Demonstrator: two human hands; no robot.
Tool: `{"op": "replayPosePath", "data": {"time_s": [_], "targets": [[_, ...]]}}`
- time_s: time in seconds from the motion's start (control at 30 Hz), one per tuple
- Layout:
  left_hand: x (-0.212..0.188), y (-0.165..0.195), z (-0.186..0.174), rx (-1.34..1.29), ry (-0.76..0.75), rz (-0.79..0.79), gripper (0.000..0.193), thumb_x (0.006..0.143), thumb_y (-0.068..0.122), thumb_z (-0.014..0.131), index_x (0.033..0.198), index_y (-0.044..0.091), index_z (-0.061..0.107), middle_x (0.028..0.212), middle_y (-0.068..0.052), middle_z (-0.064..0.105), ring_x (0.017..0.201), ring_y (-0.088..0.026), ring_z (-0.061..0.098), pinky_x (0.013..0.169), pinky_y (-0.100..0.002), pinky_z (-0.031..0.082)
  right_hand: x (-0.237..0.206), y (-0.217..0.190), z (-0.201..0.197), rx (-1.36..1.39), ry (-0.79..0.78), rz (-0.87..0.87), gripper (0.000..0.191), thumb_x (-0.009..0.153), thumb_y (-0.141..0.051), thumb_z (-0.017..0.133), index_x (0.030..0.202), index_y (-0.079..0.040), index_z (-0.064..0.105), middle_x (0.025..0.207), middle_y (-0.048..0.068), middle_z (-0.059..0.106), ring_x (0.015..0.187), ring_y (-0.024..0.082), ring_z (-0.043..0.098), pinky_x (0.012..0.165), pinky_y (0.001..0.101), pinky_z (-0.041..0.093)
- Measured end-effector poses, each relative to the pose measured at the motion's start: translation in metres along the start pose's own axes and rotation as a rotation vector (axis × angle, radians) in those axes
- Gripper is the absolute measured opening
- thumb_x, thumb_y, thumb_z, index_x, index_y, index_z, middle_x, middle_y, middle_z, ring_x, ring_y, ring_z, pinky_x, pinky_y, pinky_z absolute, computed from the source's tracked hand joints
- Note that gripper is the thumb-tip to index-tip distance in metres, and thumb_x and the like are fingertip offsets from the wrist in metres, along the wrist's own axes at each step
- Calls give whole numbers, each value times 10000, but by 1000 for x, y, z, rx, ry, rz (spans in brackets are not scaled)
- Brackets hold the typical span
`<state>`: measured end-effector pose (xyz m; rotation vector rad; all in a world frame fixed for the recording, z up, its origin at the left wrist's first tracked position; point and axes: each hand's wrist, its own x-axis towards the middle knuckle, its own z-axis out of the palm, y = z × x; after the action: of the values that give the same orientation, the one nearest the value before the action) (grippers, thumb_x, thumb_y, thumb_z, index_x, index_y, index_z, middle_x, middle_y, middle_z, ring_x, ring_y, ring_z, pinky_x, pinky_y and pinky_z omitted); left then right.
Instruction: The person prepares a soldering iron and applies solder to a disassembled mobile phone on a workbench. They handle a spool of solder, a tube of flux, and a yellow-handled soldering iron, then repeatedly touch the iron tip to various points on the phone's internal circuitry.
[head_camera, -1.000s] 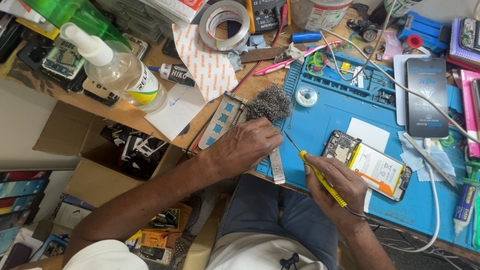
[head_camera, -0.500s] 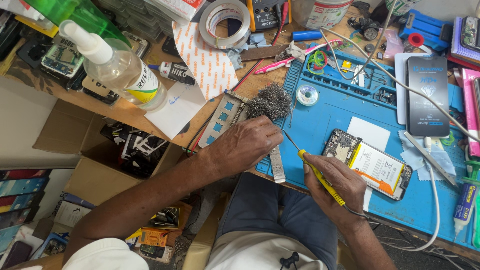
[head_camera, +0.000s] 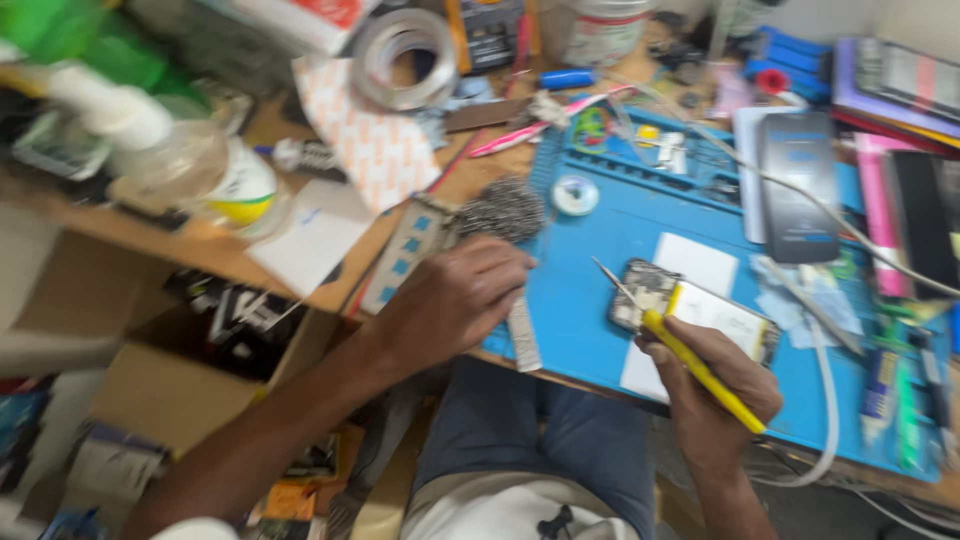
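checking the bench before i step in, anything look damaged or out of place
The opened phone on the blue mat lies with its back off and insides bare, beside the right hand holding a yellow-handled tool. The bench is crowded; the frame is blurred.

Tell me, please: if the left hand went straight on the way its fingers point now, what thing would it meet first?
Probably the ball of steel wool, which lies just beyond the left hand on the blue mat. The picture is blurred, so the gap between them is unclear.

Single head-worn view, looking steeply down, close over the blue mat (head_camera: 610, 260) — workbench edge, lap
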<state>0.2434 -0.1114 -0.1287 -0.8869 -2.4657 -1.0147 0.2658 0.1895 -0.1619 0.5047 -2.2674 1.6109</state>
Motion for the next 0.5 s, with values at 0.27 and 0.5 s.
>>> {"op": "replayPosePath", "data": {"time_s": [0.27,0.5], "targets": [[11,26,43,-125,52,-105,114,901,37,723,993,-5,672,1188,-121,724,1170,-318,673,970,-417,549,-29,22,-54,12,235,4,136,1057,-5,659,1188,21,686,1028,160,728,895,189,742,790,286,628],[24,28,61,-110,-65,-21,109,870,25,722,958,-4,664,1211,-135,711,1208,-314,658,988,-410,554,-23,15,-52,-298,112,-107,149,967,22,689,1115,14,698,998,152,744,906,195,739,817,296,596]]}}
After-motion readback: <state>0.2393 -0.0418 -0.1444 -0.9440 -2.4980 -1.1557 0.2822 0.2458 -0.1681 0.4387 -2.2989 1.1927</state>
